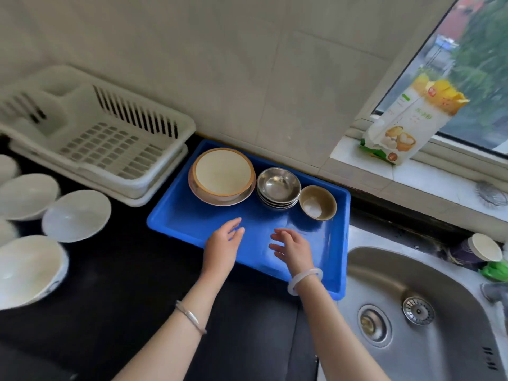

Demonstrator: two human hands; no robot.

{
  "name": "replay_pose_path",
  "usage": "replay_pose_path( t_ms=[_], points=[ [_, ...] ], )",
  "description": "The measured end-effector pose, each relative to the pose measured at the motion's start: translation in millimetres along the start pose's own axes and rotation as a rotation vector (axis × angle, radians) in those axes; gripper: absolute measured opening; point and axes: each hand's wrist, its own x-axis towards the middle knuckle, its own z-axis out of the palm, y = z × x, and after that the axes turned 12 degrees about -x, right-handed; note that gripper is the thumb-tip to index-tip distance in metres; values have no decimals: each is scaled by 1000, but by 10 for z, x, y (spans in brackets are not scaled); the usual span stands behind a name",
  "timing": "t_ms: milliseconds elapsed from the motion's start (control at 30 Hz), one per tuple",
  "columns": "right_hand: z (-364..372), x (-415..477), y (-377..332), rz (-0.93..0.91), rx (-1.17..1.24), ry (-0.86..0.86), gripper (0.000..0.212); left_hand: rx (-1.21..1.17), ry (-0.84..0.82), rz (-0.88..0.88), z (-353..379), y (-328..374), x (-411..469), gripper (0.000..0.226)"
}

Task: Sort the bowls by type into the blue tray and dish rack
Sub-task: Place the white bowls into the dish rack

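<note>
Evidently type-sorted: stacked steel bowls (278, 185) sit beyond left hand (224, 244) & right hand (292, 250), both empty, loose-fingered, over blue plastic tray (189, 217).

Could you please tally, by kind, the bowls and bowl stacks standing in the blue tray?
large tan-rimmed stack: 1
steel bowl stack: 1
small brown bowl: 1
Total in the blue tray: 3

L+R hands (223, 244) (292, 250) over blue tray (178, 215)
</note>
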Motion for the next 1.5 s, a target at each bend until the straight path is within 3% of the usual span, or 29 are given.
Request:
replay_pose_path(
  t_ms=[100,300,467,633,800,933,1200,1367,1500],
  points=[
    [587,-227,-78,-72,-132,-142,24,56,157,22,-645,-134,-253,36],
    [1902,-445,-207,-175,-430,-389,21,176,629,104,-1882,-485,-592,40],
    [2752,-382,-357,-156,-589,-457,36,246,851,12,-2638,-843,-672,46],
    [3287,-214,-551,-116,-633,-439,46,154,914,7,-2873,-1019,-662,50],
    [3511,-126,-656,-3,-456,-416,20,-112,913,-27,-2944,-1098,-649,64],
    [3534,-136,-657,20,-346,-323,20,-302,896,-96,-2979,-1108,-660,67],
    [3320,-489,-883,-170,-273,-271,29,-527,854,-95,-3134,-1143,-681,47],
    [3325,-811,-913,-200,-363,-330,15,-633,802,-103,-3249,-1193,-672,40],
    [3422,-994,-843,-203,-504,-330,18,-768,805,-105,-3303,-1162,-666,34]
  ],
)
